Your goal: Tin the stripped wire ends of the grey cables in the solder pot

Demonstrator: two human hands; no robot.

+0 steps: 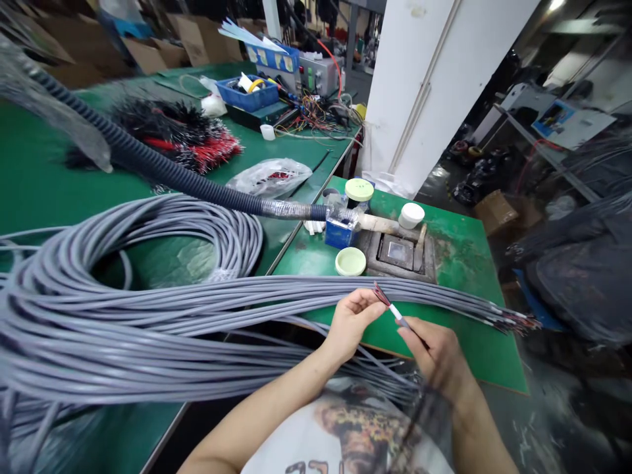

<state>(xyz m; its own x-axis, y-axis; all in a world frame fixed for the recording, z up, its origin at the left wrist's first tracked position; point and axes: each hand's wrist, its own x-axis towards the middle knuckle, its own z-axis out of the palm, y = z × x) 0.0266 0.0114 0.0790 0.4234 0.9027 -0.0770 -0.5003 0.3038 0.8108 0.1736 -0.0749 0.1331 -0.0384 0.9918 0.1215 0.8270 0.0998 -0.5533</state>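
My left hand point(351, 322) pinches the stripped end of a grey multi-core cable point(397, 316), which has a white sleeve and thin dark and red wires point(380, 296) at its tip. My right hand point(437, 359), blurred by motion, closes on the same cable just behind the sleeve. A long bundle of grey cables point(247, 309) runs across the green work table point(474, 349) behind my hands, and its other ends fan out at the right. A large coil of the same cable point(148, 230) lies to the left.
A black corrugated hose point(162, 164) crosses to a blue-based fixture point(340, 232) beside a metal mould block point(395, 253). Pale jars and lids stand nearby. Further back are black-and-red wire bundles point(182, 138), a plastic bag point(270, 178), a blue tray point(247, 92) and a white pillar point(434, 85).
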